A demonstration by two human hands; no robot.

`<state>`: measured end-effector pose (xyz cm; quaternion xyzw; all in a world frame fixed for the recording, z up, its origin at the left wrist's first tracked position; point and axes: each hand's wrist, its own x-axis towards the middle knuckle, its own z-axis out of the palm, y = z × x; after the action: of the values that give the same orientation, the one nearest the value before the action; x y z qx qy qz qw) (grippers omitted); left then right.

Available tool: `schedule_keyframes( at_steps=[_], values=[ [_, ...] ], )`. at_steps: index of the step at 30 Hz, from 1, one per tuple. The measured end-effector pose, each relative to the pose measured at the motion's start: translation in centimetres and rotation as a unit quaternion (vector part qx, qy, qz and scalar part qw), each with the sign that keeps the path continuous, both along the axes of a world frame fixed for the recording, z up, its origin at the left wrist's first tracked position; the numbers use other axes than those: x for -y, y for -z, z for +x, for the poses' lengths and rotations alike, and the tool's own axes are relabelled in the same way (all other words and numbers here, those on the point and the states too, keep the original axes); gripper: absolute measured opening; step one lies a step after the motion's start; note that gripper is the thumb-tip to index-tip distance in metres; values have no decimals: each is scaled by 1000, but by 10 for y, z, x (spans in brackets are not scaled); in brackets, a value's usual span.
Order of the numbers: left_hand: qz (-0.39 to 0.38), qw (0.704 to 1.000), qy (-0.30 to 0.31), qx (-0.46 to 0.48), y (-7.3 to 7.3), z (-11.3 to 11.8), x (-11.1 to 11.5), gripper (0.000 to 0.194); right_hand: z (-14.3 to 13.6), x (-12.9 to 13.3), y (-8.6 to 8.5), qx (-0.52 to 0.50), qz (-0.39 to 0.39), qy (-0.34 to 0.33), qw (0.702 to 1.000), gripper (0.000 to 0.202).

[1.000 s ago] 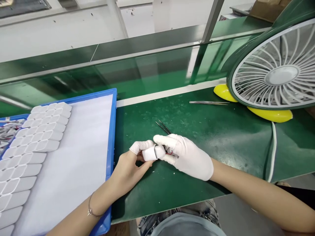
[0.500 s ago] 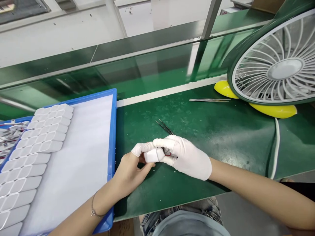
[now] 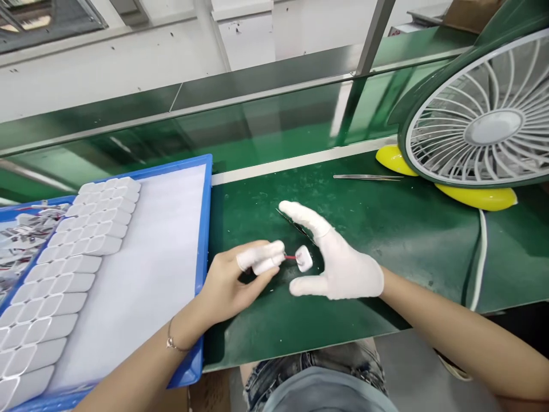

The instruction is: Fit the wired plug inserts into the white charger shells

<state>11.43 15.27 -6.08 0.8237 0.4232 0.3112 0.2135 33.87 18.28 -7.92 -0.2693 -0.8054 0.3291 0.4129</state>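
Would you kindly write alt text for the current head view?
Left hand holding a small white housing, a red wire leading to a white end piece near the open, gloved right hand. A blue tray of white cases lies left, a fan right.

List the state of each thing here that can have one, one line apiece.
Left hand: closed on the held casing
White end piece: apart from the held casing, red wire between
Right hand: open
Silver tweezers: lying on the table
Dark tweezers: partly hidden by the right hand
Other white casings: lined up in the blue tray
Fan: running or stopped, cannot tell
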Motion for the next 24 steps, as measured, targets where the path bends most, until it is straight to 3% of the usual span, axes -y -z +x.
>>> schedule_keyframes(
  at_steps=[1,3,5,6,11,16,19,24],
  values=[
    [-13,998,-49,34,-1,-1,-1,32,2,-3,-2,-26,-19,11,999,86],
    [-66,983,-128,111,-3,-1,-4,26,3,-8,-3,-46,-12,62,997,51],
    [-123,960,-160,193,-6,1,-5,27,-2,-12,0,-27,47,96,994,24],
    [-148,950,-162,222,-8,3,-4,28,-7,-11,3,-15,79,95,992,23],
    [-207,946,-124,215,-12,20,7,23,-36,2,16,-65,137,111,982,65],
    [-253,937,-104,219,-10,23,9,19,-41,11,18,-96,11,105,990,59],
    [-295,920,-91,244,-9,20,5,19,-40,12,20,-137,-71,68,986,71],
    [-345,884,-88,302,-9,20,2,23,-42,13,23,-161,-109,59,979,81]
  ],
)
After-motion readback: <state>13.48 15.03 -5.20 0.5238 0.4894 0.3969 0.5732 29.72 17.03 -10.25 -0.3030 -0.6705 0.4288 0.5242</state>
